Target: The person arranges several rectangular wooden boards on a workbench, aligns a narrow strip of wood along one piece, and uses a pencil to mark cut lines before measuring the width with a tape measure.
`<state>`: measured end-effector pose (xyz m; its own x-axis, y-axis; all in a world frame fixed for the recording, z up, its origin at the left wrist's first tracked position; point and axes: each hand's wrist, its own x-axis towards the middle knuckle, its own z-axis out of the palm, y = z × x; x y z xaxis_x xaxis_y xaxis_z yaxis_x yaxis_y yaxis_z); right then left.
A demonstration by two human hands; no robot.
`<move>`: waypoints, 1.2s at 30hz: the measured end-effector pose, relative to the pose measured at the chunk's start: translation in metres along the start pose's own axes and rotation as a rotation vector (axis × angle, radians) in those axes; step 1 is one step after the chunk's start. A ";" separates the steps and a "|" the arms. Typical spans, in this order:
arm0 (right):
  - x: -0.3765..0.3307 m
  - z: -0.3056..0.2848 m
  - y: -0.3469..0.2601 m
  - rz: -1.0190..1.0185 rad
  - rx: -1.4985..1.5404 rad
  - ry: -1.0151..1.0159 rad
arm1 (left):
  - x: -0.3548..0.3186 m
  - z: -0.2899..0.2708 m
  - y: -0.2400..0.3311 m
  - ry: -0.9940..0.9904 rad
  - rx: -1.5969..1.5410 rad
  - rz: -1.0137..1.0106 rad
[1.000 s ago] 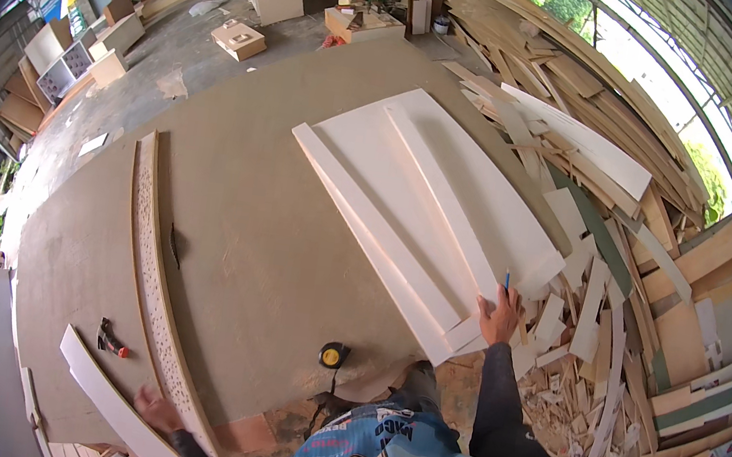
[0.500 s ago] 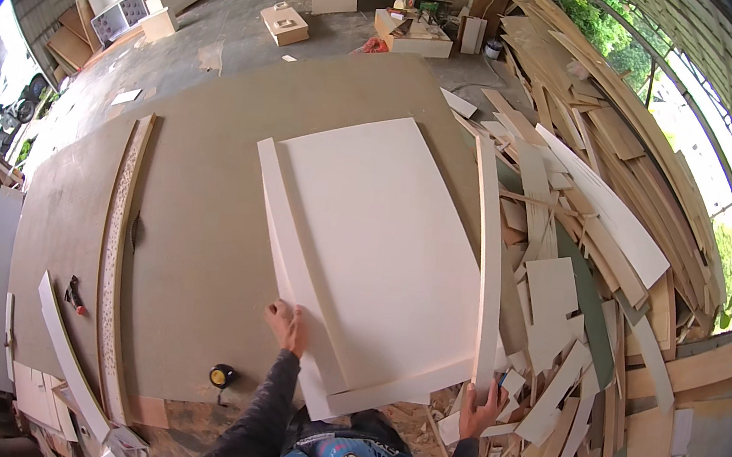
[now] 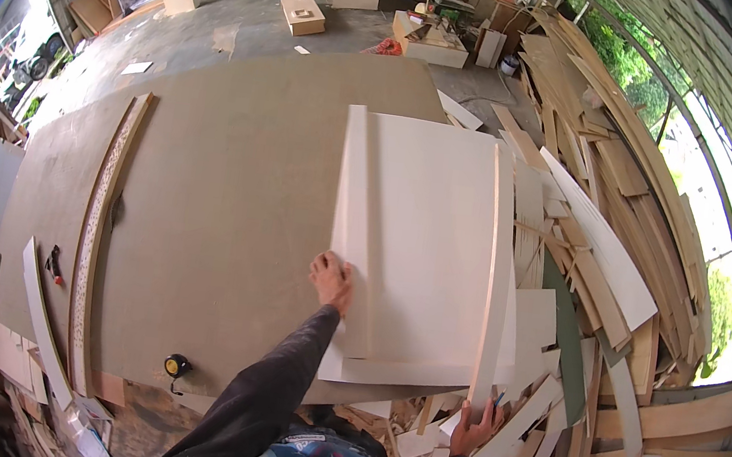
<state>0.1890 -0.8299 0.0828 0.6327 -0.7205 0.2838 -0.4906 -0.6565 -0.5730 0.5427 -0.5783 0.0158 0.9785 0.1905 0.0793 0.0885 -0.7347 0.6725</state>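
Observation:
A white panel lies on the large brown board, with narrow raised strips along its sides and near edge. My left hand is closed on the panel's left edge, fingers curled by the left strip. At the near right corner my right hand closes around the lower end of the pale right-hand strip. A small thin dark-blue object, too small to make out, pokes from between the right fingers.
The brown board carries a long speckled strip, a tape measure and a small red-and-black tool. Wood offcuts heap at the right, beside stacked boards. Boxes stand on the far floor.
The panel has turned to lie squarer to me, its far end swinging right. My left hand has moved right and away from me with its edge. The right hand stays at its corner.

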 end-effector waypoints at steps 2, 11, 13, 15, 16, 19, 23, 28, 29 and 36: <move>0.003 -0.012 -0.004 0.020 0.008 0.007 | -0.007 0.019 0.033 -0.019 0.015 0.014; 0.014 -0.032 -0.018 -0.046 0.075 -0.031 | -0.047 0.046 0.078 -0.088 -0.045 0.076; 0.018 -0.033 -0.027 -0.113 0.082 -0.051 | -0.046 0.050 0.069 -0.076 -0.082 0.079; 0.027 -0.034 -0.039 -0.183 0.093 -0.088 | -0.035 0.057 0.051 -0.041 -0.276 0.040; 0.031 -0.033 -0.046 -0.211 0.101 -0.114 | -0.032 0.054 0.043 -0.021 -0.366 0.017; 0.042 -0.026 -0.069 -0.349 0.071 -0.210 | -0.033 0.025 0.017 0.025 -0.789 -0.119; 0.052 0.008 -0.097 -0.544 0.108 -0.355 | -0.060 -0.058 -0.034 0.162 -0.733 -0.112; 0.057 0.065 -0.173 -0.832 0.151 -0.585 | -0.096 -0.181 -0.115 0.446 -0.469 -0.117; 0.056 0.083 -0.188 -0.903 0.175 -0.605 | -0.104 -0.202 -0.138 0.519 -0.394 -0.093; 0.021 0.184 -0.301 -1.185 0.183 -0.774 | -0.158 -0.316 -0.246 0.687 -0.341 -0.328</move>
<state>0.4594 -0.6064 0.1196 0.7986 0.5651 0.2069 0.5958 -0.6941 -0.4041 0.3076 -0.2224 0.0704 0.5714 0.7964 0.1981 0.1794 -0.3568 0.9168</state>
